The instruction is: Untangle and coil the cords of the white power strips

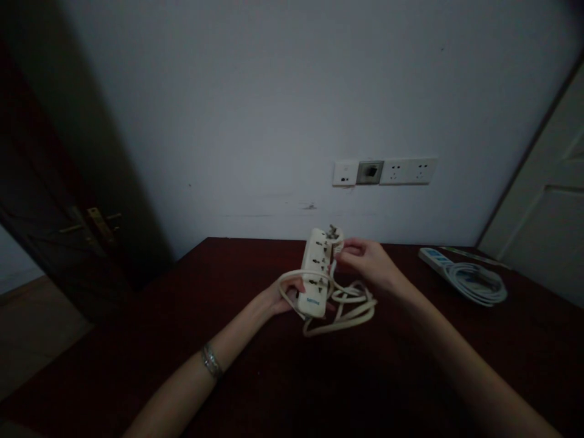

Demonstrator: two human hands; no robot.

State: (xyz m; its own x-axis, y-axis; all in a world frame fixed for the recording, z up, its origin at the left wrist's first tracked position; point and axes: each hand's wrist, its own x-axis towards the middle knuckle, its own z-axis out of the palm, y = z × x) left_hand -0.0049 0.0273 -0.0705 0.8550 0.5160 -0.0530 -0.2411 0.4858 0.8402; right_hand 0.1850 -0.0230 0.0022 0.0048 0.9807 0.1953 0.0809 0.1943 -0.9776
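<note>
My left hand (pixel 283 298) grips the lower end of a cream power strip (pixel 316 271) and holds it upright above the dark red table (pixel 137 353). Its cream cord (pixel 347 307) loops around the strip and hangs in coils below it. My right hand (pixel 367 258) is closed in a pinch on the cord's plug end (pixel 335 238) beside the top of the strip. A metal bracelet (pixel 212 360) sits on my left wrist.
A second white power strip with a coiled cord (pixel 474 281) lies at the table's far right. Wall sockets (pixel 385 172) sit on the white wall behind. A dark door with a brass handle (pixel 93 222) stands at left, a pale door (pixel 547 207) at right.
</note>
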